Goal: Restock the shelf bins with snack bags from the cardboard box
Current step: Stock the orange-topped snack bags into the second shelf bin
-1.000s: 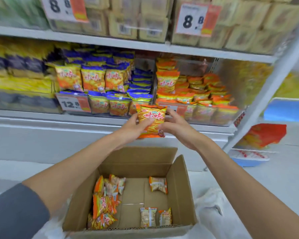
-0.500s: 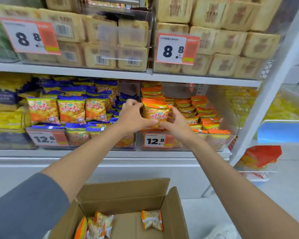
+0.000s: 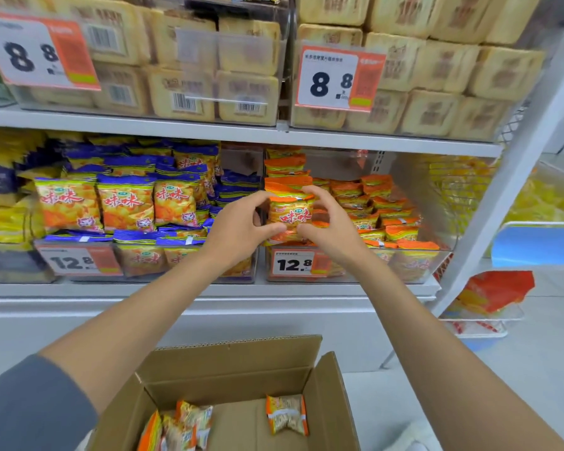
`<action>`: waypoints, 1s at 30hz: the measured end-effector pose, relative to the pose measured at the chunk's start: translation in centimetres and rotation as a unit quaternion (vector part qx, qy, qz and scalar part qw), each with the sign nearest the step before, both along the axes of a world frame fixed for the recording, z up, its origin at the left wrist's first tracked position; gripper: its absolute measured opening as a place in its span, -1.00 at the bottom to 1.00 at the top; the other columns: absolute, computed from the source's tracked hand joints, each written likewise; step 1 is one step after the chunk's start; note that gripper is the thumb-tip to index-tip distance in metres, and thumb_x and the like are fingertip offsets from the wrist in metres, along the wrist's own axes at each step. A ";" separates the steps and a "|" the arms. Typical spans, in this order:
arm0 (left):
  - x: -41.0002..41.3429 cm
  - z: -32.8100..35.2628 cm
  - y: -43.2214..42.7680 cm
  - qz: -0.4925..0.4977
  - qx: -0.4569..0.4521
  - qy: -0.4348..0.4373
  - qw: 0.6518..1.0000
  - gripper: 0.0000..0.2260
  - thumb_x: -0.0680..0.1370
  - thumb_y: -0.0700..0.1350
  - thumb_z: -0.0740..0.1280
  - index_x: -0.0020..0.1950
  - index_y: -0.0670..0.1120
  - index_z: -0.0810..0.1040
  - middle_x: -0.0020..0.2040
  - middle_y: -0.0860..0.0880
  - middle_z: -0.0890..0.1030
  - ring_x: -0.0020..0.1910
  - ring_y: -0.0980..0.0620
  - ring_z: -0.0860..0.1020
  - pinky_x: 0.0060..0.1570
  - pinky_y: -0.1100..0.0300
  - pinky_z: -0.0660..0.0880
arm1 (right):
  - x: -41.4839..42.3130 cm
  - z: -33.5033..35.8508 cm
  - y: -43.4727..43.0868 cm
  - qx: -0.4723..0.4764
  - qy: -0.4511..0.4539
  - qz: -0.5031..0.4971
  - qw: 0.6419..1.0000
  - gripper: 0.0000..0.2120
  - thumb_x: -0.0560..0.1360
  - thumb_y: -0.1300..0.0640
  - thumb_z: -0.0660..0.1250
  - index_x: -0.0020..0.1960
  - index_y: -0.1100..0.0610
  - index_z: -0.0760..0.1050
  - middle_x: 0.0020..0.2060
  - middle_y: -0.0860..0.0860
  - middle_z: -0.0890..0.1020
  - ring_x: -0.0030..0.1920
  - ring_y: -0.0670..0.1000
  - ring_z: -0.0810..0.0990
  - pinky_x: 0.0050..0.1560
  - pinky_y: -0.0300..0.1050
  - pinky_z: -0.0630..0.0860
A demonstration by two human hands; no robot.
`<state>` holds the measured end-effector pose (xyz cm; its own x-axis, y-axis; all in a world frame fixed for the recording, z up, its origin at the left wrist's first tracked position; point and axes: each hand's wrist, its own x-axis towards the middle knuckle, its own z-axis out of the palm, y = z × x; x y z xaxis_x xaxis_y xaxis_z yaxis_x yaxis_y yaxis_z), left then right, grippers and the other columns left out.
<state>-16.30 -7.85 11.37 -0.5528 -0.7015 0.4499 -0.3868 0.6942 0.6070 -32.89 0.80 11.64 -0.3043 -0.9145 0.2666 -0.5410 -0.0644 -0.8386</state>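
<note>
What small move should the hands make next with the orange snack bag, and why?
Probably lower the orange snack bag into the front of the right bin and release. The left hand and right hand both pinch it at that bin's front, which holds matching orange bags.

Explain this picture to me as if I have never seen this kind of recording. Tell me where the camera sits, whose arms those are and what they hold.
There is no machine here: a person wears a wide-angle camera on the head, so you look forward and down along their own arms. The left hand and right hand together pinch one orange snack bag, held upright at the clear bin of matching orange bags on the lower shelf. A price tag reading 12.8 hangs on that bin's front. To its left is a bin of blue-topped bags. The shelf above holds pale yellow packs. Below the arms sits an open cardboard box with a few more snack bags inside.
</note>
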 end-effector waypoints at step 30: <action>-2.5 1.5 -3.4 0.021 0.101 0.107 0.989 -0.80 0.49 -0.16 0.45 0.12 -0.07 0.62 0.00 0.01 0.67 -0.02 0.14 0.59 0.08 0.20 0.49 | -0.3 -0.5 0.5 -0.091 0.093 -0.082 0.988 -0.58 0.44 0.09 0.48 0.22 -0.09 0.41 0.17 -0.11 0.48 0.06 -0.16 0.49 -0.04 -0.37 0.51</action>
